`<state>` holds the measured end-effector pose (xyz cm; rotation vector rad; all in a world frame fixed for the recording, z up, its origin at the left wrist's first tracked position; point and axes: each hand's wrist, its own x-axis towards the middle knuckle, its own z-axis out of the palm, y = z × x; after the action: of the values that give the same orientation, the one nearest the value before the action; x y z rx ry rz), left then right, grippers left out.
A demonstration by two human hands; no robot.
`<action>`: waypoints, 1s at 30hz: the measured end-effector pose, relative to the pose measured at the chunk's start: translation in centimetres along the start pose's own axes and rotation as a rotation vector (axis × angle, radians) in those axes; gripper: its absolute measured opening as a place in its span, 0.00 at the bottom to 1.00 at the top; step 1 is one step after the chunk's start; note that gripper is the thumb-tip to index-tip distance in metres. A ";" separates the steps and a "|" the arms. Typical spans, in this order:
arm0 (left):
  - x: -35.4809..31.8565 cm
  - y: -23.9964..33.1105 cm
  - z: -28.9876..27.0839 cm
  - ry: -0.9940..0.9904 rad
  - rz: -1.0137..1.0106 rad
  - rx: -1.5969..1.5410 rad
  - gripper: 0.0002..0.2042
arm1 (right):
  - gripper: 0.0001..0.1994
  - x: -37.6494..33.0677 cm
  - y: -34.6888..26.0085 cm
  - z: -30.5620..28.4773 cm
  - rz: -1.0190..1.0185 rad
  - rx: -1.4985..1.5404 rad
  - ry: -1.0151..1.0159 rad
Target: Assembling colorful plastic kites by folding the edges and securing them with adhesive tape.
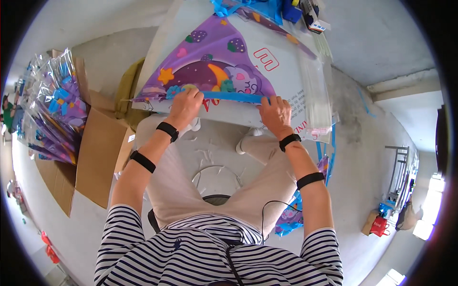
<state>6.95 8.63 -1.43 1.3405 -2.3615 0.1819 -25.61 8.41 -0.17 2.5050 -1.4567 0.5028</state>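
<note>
A purple triangular kite [210,52] with a printed cartoon scene lies on a white board, its point away from me. Along its near edge runs a blue strip [229,97]. My left hand [185,107] is closed on this strip toward its left end, fingers curled over it. At the right end, my right hand [276,114] pinches the strip near the kite's corner. Between the two hands the strip looks straight. Purple fabric is bunched at the kite's left corner. My fingers partly hide the edge they grip.
Clear plastic sleeves [316,95] hang over the right side of the white board [291,78]. To my left, an open cardboard box [102,155] holds several bagged purple pieces [67,105]. Blue ribbons [224,8] lie at the far edge. More printed fabric [289,217] sits beside my right leg.
</note>
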 end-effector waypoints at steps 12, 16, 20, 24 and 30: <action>1.2 0.0 -1.1 -0.082 -0.096 -0.132 0.03 | 0.06 0.7 -0.3 0.9 -0.020 -0.121 0.041; 1.9 -0.2 -1.6 -0.183 -0.156 -0.167 0.03 | 0.05 1.1 -0.3 0.6 -0.034 -0.091 0.001; 1.7 -0.5 -1.3 -0.173 -0.130 -0.193 0.03 | 0.03 0.7 0.2 1.1 -0.077 -0.081 0.019; 1.6 -0.5 -1.1 -0.129 -0.114 -0.207 0.04 | 0.02 0.7 0.8 1.1 -0.059 -0.050 0.011; 2.2 -0.4 -2.0 -0.208 -0.182 -0.241 0.04 | 0.02 1.0 0.0 0.3 -0.022 -0.002 0.010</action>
<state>6.86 7.36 1.30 1.5036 -2.3168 -0.3002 -25.11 7.53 -0.06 2.5101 -1.4236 0.5091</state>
